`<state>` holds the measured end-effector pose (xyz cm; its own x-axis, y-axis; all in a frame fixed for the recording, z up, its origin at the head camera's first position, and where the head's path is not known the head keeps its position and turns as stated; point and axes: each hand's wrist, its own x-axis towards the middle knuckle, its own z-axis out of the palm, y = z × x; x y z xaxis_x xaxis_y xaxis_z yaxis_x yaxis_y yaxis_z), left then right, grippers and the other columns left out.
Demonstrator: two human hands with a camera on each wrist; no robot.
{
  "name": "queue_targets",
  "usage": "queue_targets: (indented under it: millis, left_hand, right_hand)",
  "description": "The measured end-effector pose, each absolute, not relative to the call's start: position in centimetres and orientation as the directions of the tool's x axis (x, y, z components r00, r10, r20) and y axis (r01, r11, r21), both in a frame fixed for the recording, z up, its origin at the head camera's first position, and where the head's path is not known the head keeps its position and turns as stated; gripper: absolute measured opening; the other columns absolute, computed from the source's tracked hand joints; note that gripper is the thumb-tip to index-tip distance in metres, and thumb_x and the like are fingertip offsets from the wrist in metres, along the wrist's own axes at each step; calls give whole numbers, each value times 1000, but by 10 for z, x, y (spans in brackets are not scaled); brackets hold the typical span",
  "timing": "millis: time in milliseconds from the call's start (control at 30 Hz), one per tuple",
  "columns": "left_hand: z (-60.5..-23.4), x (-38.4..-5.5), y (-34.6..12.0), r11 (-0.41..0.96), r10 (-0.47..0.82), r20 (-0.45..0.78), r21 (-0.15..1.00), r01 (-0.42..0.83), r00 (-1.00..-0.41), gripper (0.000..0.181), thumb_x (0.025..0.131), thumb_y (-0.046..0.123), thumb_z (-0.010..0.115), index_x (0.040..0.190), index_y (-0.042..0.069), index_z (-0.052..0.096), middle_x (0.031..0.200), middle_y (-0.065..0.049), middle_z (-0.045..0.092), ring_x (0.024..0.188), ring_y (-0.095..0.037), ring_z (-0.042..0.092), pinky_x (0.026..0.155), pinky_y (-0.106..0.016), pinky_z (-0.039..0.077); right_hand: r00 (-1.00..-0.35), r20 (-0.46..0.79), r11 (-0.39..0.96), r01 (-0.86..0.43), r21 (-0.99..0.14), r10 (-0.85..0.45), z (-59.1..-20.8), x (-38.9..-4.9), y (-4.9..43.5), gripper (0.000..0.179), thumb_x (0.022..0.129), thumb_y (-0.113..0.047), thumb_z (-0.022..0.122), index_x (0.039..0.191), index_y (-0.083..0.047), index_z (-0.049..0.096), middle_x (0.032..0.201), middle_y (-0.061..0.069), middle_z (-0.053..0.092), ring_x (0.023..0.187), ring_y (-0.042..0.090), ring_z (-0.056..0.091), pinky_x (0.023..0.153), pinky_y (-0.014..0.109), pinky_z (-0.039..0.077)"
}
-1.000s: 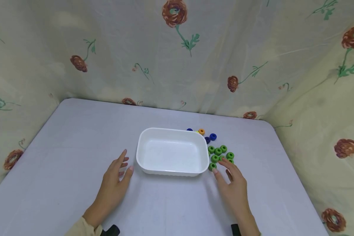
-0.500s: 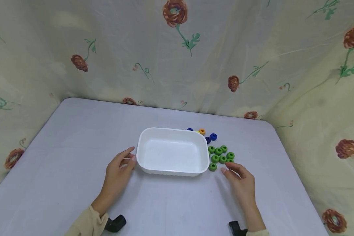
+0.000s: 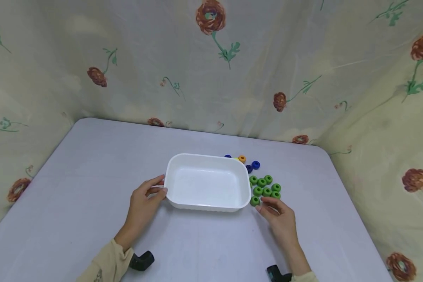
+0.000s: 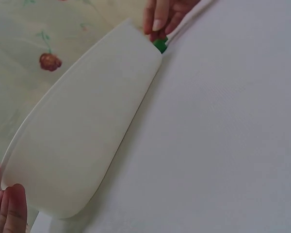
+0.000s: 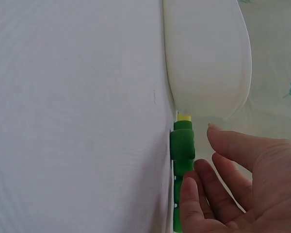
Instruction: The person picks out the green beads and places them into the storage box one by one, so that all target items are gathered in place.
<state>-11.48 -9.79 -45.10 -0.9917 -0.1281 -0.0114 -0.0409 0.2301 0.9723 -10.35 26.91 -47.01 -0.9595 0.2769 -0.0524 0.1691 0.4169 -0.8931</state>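
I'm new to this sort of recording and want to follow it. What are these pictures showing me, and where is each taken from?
There is no machine here, just a person's bare left hand and right hand. The wide picture is taken from the person's head, looking forward and down; the two close ones are taken from the left and right wrists. On the white surface sits a white tray. By its right end lie green beads, with blue beads and an orange bead farther back. The left hand pinches the tray's left end; the right hand is near the green beads, holding nothing.
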Motion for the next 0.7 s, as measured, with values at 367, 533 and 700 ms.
queue_targets:
  millis: [367, 533, 700]
  left_hand:
    - [-451, -119, -98, 235, -128, -28, 970, -57, -991, 45, 93, 5, 68, 137, 10, 61, 126, -12, 64, 106, -17, 63, 80, -6, 54]
    - [-450, -120, -99, 234, -123, -24, 971, -53, -992, 45, 93, 5, 68, 137, 11, 62, 125, -12, 64, 106, -18, 63, 79, -6, 53]
    - [-450, -120, -99, 214, -116, -35, 975, -59, -993, 46, 93, 5, 68, 138, 11, 61, 126, -13, 63, 108, -22, 63, 79, -6, 52]
  right_hand:
    - [-961, -36, 430, 157, -889, 275, -477, -107, 269, 39, 83, -4, 79, 121, -4, 69, 125, 16, 69, 98, 1, 66, 86, 6, 55]
    - [-965, -7, 452, 130, -883, 264, -481, -111, 270, 41, 83, -5, 81, 121, -3, 69, 122, 18, 70, 94, -1, 63, 84, 6, 54]
    - [-969, 3, 482, 119, -868, 245, -484, -113, 271, 41, 83, -10, 82, 122, -4, 69, 120, 17, 71, 93, 2, 63, 81, 6, 54]
